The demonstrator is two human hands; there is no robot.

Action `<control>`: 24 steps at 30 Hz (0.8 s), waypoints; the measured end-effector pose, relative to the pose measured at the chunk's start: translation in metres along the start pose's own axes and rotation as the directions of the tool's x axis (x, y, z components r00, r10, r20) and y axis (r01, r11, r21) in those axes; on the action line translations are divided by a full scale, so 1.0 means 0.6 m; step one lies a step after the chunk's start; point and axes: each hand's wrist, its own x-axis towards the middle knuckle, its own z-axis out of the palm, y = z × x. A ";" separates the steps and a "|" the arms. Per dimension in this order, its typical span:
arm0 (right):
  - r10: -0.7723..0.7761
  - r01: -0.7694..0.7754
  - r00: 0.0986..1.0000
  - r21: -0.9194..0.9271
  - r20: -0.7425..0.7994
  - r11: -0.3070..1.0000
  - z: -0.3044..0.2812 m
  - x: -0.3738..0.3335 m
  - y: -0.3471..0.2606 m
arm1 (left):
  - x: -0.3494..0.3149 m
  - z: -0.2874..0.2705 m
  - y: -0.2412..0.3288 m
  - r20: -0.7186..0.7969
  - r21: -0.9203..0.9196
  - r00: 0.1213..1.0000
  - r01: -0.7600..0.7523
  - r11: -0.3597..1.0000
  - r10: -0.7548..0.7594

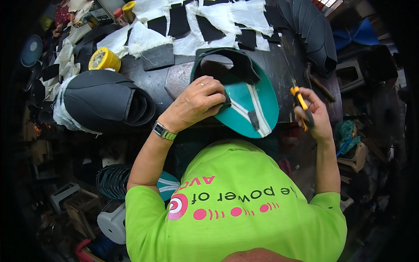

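My left hand [196, 104], with a watch at the wrist, has its fingers closed on the near left part of a curved shoe upper [267, 87]. The upper shows a teal inner side with white strips in a V and a small dark patch. Its black far part curls up above the table, and a black edge shows at my fingertips. Off to the right, my right hand [322, 117] is closed round a pair of scissors [300, 99] with yellow-orange and black handles. The blades are blurred, point away from me and stand apart from the upper.
Nested black uppers [94, 98] lie at left on the table [168, 102], with another row [310, 37] at far right. A yellow tub [104, 60], white cloth pieces [192, 40] and a hammer [322, 87] are also there. A grey stool [114, 222] stands low at left.
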 end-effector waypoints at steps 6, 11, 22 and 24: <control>-0.196 -0.184 0.935 -0.879 -0.294 0.440 -0.009 0.090 0.055 | 0.019 -0.010 -0.001 0.015 0.083 1.000 -0.020 0.996 0.018; -0.065 -0.066 0.995 -0.992 -0.074 0.110 -0.009 0.113 -0.003 | 0.006 -0.016 -0.006 -0.382 -0.010 0.921 0.081 0.997 -0.079; -0.646 0.797 0.459 -0.604 0.610 -0.004 0.246 0.458 -0.123 | 0.016 0.009 -0.178 -0.665 0.086 0.393 0.885 0.457 -0.635; -0.587 0.818 0.393 -0.561 0.708 -0.129 0.303 0.509 -0.114 | 0.010 0.017 -0.188 -0.656 0.082 0.284 0.948 0.308 -0.699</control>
